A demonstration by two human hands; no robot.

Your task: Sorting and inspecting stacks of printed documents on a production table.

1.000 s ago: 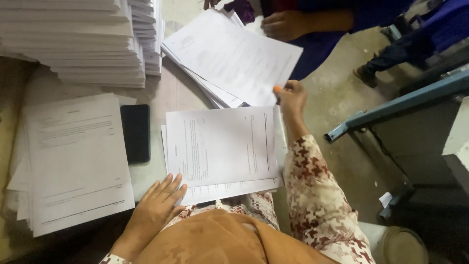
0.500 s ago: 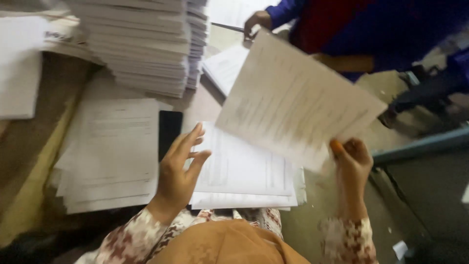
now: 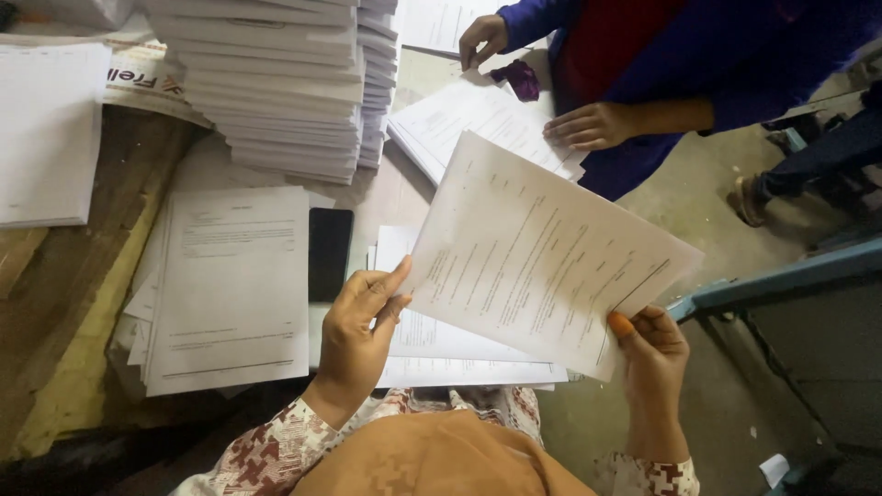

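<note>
I'm pinching printed sheet (image 3: pixel 542 253) with left hand (image 3: pixel 358 335) at 9 o'clock edge, right hand (image 3: pixel 654 354) at 5 o'clock corner, lifting it tilted above paper pile (image 3: pixel 432 354) for reading.

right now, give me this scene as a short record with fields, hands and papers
left hand: pinches the left edge of the printed sheet, lifted off the table
right hand: grips the sheet's lower right corner
under the sheet: low pile of printed pages
left of it: black phone, then a second paper pile
behind: tall stacks of paper
other person: hand resting on another pile
</note>
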